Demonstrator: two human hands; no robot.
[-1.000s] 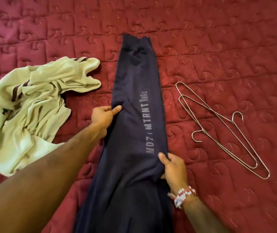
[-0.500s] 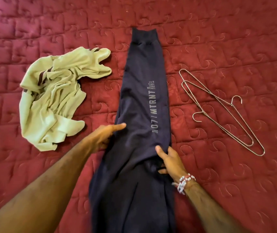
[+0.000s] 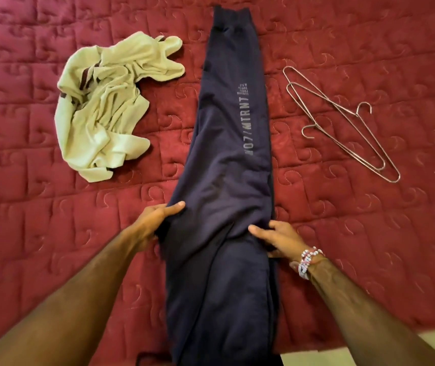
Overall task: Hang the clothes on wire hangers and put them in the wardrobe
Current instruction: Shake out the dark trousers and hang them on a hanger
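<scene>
Now left hand [image 3: 155, 220] and right hand [image 3: 279, 237] grip opposite trousers [image 3: 227, 154] edges (hangers [image 3: 356, 114] lie apart)

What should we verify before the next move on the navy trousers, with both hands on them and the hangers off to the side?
1. Grip on the trousers: ok. The left hand grips the left edge and the right hand grips the right edge.
2. Trousers laid out: ok. They are folded lengthwise and lie flat on the bedspread.
3. Hanger available: ok. Two wire hangers lie overlapped to the right, apart from the trousers.
4. Hand free for a hanger: not ok. Both are occupied.
5. Cream shirt out of the way: ok. It is crumpled to the left, not touching the trousers.
6. Wardrobe reachable: cannot tell, as it is not in view.
</scene>
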